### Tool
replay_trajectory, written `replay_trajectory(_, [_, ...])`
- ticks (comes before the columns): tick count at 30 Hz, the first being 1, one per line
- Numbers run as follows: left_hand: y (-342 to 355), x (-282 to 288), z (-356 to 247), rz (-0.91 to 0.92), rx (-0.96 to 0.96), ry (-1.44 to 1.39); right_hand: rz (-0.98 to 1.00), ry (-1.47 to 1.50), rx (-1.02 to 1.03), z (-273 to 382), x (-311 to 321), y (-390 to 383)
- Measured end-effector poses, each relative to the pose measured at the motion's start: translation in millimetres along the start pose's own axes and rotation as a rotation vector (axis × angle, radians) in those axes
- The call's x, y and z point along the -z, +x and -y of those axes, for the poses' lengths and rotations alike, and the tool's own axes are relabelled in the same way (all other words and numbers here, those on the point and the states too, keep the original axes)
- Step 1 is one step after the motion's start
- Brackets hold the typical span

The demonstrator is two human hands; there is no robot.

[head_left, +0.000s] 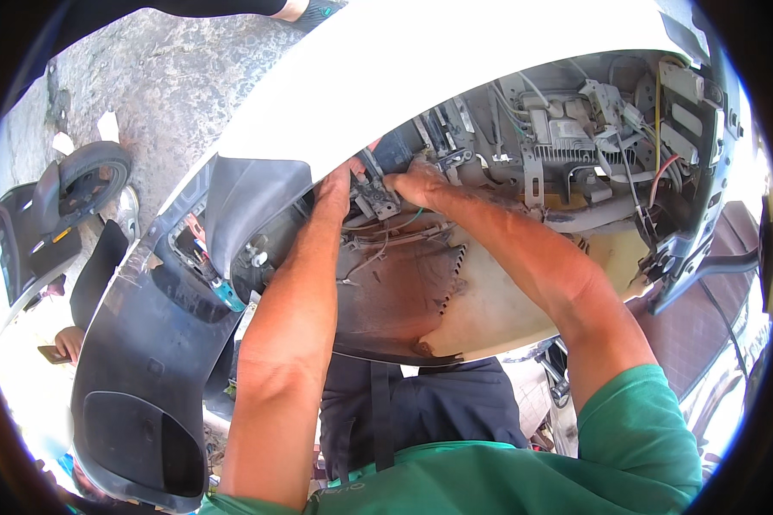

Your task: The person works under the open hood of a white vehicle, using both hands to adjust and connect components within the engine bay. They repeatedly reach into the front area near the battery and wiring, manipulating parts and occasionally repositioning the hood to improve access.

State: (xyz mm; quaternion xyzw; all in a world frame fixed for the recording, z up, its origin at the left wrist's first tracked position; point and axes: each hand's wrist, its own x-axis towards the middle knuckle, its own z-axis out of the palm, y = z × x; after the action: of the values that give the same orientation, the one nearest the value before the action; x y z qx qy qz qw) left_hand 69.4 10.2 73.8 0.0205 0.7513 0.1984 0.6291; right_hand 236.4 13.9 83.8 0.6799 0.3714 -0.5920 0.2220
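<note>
Both my arms reach into the open underside of a white scooter body (pixel 335 94). My left hand (pixel 336 182) is beside a metal bracket (pixel 378 202), its fingers mostly hidden behind the parts. Across from it my right hand (pixel 419 182) is closed, its fingers curled next to a black cylindrical part (pixel 394 153); what they grip is hidden. A thin green wire (pixel 408 221) runs below the right hand. Under my forearms lies a rust-stained, pale inner panel (pixel 489 300).
A finned metal control unit (pixel 567 133) with several wires sits at the right of the body. Black plastic trim (pixel 159 343) curves down at the left. A wheel (pixel 94 180) lies on the concrete ground. Another person's hand (pixel 67 343) holds a phone at far left.
</note>
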Motion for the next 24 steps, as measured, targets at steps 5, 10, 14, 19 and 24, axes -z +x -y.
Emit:
replay_trajectory(5, [-17.2, -7.5, 7.8, -0.091, -0.015, -0.193, 0.02, -0.163, 0.013, 14.0, 8.5, -10.4])
replay_trajectory(10, [-5.8, 0.9, 35.6, -0.271, -0.014, -0.069, -0.267, -0.431, 0.386, 64.8, 22.3, -54.0])
replay_trajectory(14, [-9.0, -2.8, 30.4, -0.296, 0.014, 0.105, -0.501, -0.674, 0.875, 56.6, 25.4, -22.8])
replay_trajectory(19, [9.6, 7.4, 43.9, -0.185, 0.023, -0.051, -0.664, -0.829, 1.023, 35.1, 26.2, -1.3])
replay_trajectory(24, [0.2, -3.0, 30.9, -0.316, -0.016, -0.049, -0.814, -0.81, 1.12, 26.0, 24.8, 15.8])
